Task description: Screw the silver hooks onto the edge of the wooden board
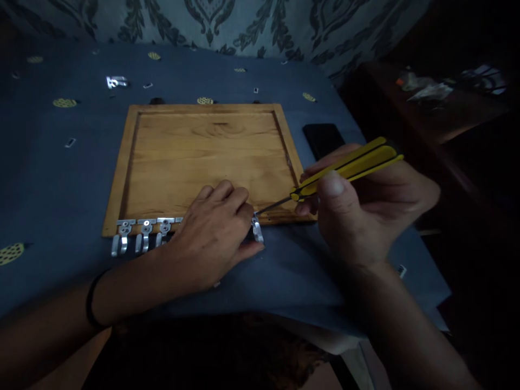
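Note:
A framed wooden board [211, 157] lies flat on the blue patterned cloth. Along its near edge runs a metal strip bearing several silver hooks [123, 238]. My left hand [215, 227] rests over the middle of this strip, its fingers bent and closed on the rail by the rightmost hook [257, 228]. In my right hand [357, 206] is a screwdriver [345, 168] with a yellow and black handle. It slants down to the left, and its tip meets the top of that rightmost hook. My left palm hides part of the strip.
A black phone-like slab [324, 141] lies right of the board. Loose shiny metal hooks [117, 82] lie at the back left. Patterned fabric [211, 27] rises behind the bed-like surface. At the right stands a dark table [455, 116] with clutter on it.

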